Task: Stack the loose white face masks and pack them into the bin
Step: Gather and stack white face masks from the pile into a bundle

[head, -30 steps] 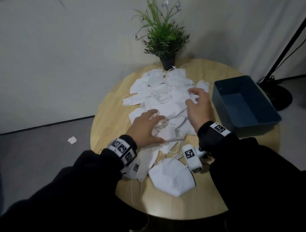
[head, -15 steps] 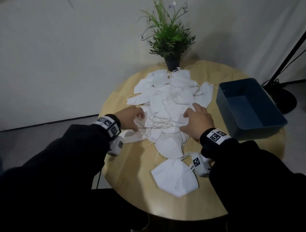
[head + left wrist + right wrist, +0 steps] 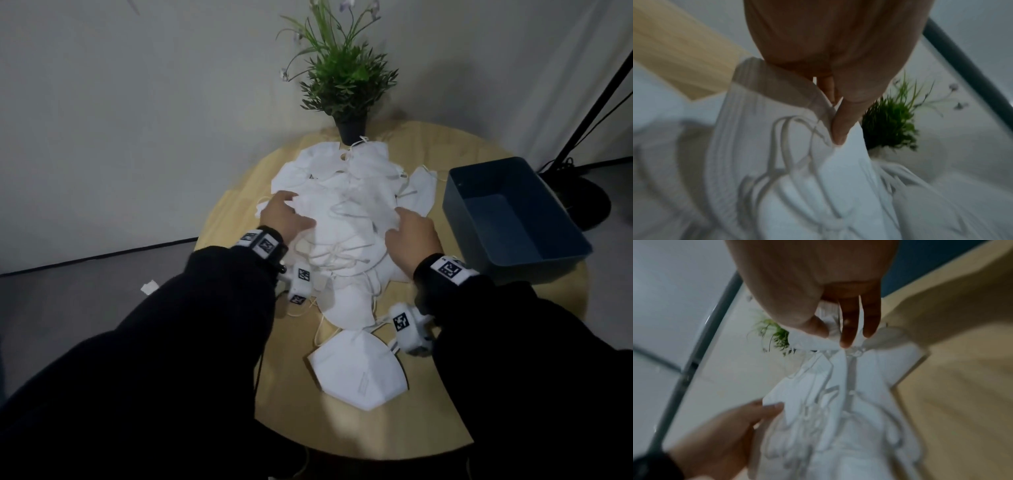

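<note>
- The blue bin point(image 3: 513, 219) sits at the right edge of the round wooden table point(image 3: 359, 431), open side up. Only its bare blue floor and walls show inside; no mask lies in it.
- The pile of white face masks point(image 3: 346, 219) is spread over the middle of the table, from in front of the potted plant point(image 3: 346, 78) toward the near side, with ear loops tangled across the top.
- One mask point(image 3: 358, 370) lies flat and apart from the pile, nearest the person, just touching the pile's lowest mask at its tip.
- Another mask point(image 3: 423, 193) pokes out on the pile's right side, near the bin but not touching it.
- The left hand point(image 3: 284, 216) rests on the left side of the pile; in the left wrist view its thumb point(image 3: 846, 120) presses mask fabric against the fingers, a narrow pinch on a mask edge.
- The right hand point(image 3: 411, 236) lies on the right side of the pile; in the right wrist view its thumb and fingers point(image 3: 849, 331) close on a bunched fold of mask.
- Both sleeves are black, with marker-tagged wristbands.
</note>
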The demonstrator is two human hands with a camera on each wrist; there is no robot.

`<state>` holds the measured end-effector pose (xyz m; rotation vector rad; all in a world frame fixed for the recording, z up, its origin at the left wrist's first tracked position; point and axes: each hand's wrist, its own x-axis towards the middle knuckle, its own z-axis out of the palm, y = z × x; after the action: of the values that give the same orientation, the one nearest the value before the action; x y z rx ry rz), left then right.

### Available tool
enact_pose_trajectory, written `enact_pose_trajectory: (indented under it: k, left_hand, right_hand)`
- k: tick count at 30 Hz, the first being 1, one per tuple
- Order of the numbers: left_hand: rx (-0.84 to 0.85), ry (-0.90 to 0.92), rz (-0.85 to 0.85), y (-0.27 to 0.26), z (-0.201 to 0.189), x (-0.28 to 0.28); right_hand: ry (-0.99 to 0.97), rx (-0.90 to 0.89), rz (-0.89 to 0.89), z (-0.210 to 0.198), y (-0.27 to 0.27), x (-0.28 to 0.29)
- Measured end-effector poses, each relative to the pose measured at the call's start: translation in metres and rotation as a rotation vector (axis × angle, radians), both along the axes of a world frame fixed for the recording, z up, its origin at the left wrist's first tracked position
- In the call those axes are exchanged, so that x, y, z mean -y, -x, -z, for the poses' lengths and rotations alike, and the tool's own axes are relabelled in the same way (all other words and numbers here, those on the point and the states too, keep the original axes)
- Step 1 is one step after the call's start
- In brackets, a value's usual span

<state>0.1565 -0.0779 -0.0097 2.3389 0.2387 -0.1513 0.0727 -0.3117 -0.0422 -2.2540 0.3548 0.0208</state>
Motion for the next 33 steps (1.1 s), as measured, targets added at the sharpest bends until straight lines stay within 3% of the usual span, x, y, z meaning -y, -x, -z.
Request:
enact_pose_trajectory:
  k: [4,8,10,12,14,15,20,23,28,33]
  left_hand:
    - [-0.004,0.143,0.037,0.006,-0.040,-0.036]
    - [-0.090,0.316,0.037,0.038,-0.064,-0.062]
    - [-0.175,0.278,0.039,0.055,-0.057,-0.075]
    - [-0.204,0.075,0.035,0.070,-0.040,-0.087]
    - [-0.104,-0.091,-0.011,0.079,-0.027,-0.094]
    - [-0.035,-0.078,-0.054,0.084,-0.028,-0.095]
    - [0.244,0.262,-0.117,0.093,-0.047,-0.082]
    - [0.366,0.476,-0.097,0.100,-0.059,-0.060]
    - [0.312,0.785,-0.130,0.108,-0.045,-0.025]
    - [0.451,0.684,-0.037,0.103,-0.048,-0.006]
  right_hand:
    - [-0.425,0.117,0.263,-0.020,-0.003,0.005]
    - [-0.489,0.186,0.290,-0.028,0.008,0.006]
    - [-0.506,0.180,0.267,-0.027,0.018,0.007]
    - [-0.524,0.157,0.267,-0.029,0.031,0.010]
    - [-0.536,0.123,0.303,-0.032,0.045,0.016]
    - [-0.536,0.115,0.331,-0.036,0.053,0.020]
    - [-0.429,0.303,0.366,-0.050,0.098,0.027]
    - [-0.477,0.399,0.312,-0.062,0.114,0.014]
    - [-0.678,0.181,0.270,-0.050,0.111,-0.014]
    - [-0.850,0.012,0.219,-0.040,0.091,-0.027]
